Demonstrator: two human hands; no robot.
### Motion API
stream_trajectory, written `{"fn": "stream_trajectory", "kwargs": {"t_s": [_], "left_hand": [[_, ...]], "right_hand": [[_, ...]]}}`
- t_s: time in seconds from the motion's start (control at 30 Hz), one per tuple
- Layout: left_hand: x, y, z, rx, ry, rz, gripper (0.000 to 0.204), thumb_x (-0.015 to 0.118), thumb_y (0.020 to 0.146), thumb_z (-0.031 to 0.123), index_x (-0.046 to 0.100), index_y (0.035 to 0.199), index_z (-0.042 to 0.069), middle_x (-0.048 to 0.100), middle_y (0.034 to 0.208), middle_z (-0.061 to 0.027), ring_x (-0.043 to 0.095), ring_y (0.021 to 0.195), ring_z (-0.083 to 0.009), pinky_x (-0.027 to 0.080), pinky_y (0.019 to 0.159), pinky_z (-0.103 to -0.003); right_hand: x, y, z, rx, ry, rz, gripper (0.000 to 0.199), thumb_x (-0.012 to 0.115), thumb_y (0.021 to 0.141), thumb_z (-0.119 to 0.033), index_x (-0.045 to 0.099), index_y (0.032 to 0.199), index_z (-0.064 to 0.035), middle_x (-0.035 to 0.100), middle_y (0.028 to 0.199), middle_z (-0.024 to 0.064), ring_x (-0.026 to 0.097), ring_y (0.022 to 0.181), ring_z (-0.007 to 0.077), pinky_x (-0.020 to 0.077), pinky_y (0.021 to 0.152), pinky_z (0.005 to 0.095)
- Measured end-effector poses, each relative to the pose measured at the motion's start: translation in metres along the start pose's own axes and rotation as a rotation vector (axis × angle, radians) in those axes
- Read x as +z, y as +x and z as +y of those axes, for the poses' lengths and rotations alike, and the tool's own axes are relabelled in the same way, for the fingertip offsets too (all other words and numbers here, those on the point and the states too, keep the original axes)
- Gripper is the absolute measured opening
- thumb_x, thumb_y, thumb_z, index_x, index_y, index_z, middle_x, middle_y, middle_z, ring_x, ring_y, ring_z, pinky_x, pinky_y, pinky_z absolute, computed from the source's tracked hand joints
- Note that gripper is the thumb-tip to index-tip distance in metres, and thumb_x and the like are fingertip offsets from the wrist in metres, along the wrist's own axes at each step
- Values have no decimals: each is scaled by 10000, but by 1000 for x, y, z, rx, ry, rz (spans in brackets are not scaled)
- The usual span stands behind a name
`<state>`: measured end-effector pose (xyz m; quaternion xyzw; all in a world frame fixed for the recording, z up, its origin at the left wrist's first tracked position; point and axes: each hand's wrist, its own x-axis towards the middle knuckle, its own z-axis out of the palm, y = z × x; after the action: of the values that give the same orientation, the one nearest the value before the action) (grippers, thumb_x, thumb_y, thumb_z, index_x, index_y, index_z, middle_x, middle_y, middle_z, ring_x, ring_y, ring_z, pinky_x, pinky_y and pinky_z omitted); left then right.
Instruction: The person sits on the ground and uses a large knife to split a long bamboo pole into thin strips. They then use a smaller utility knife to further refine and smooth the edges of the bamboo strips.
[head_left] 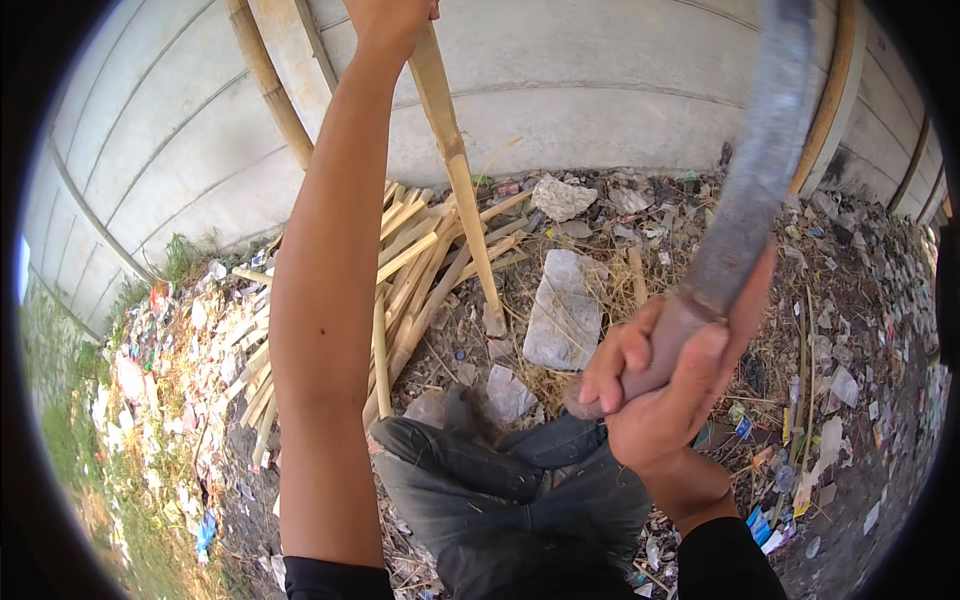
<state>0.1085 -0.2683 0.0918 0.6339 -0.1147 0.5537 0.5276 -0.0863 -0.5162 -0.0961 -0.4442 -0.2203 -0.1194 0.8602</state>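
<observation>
My left hand (390, 22), at the top edge with the arm stretched forward, is closed around the upper end of a split bamboo piece (457, 160). Most of its fingers are cut off by the frame. The bamboo slants down, its lower end at the ground beside a pale stone block (565, 312). On the right, my right hand (665, 385) grips the brown handle of a machete (745, 190). Its broad grey blade points upward, slightly blurred toward the tip, apart from the bamboo.
A pile of split bamboo strips (410, 250) lies left of the slanted piece, partly behind my left arm. A rough rock (563, 198) sits near the concrete panel wall (590, 120). Bamboo poles (272, 85) lean there. Litter covers the ground around my bent legs (470, 480).
</observation>
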Motion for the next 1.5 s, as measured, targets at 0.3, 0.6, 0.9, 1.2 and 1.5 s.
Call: {"fn": "stream_trajectory", "kwargs": {"t_s": [0.3,0.6,0.9,1.2,1.5], "left_hand": [[-14,4,-3,-55,-11,8,562,474,1093,532,496,698,134,447,527,27,443,416,-111,364,388,-295],[-1,8,-9,17,52,45,572,486,1089,540,488,684,137,446,526,27,453,421,-103,361,384,-294],[-10,9,-13,-23,-113,-53,588,491,1081,565,469,676,140,422,511,34,431,407,-105,354,383,-287],[-13,20,-19,-67,-143,-34,572,493,1083,548,488,675,147,418,509,36,423,404,-105,353,380,-286],[-32,15,-21,31,262,228,601,503,1088,506,573,677,74,516,532,-49,526,464,-209,444,455,-399]], "right_hand": [[-13,18,-41,149,2,56,590,406,1154,-377,245,1674,-150,467,716,27,431,407,88,446,370,261],[-35,-7,34,728,-163,-266,556,450,1142,-310,317,1655,-146,504,736,31,421,403,90,459,397,287],[-1,23,-36,-107,-19,61,636,381,1138,-437,214,1682,-154,443,711,23,398,398,76,428,371,256],[-90,-83,201,1014,-292,-121,581,513,1122,-296,337,1649,-125,568,755,18,520,490,93,493,447,304],[-48,-37,138,435,-157,-149,584,460,1146,-278,269,1676,-125,561,715,25,489,474,80,447,424,257]]}}
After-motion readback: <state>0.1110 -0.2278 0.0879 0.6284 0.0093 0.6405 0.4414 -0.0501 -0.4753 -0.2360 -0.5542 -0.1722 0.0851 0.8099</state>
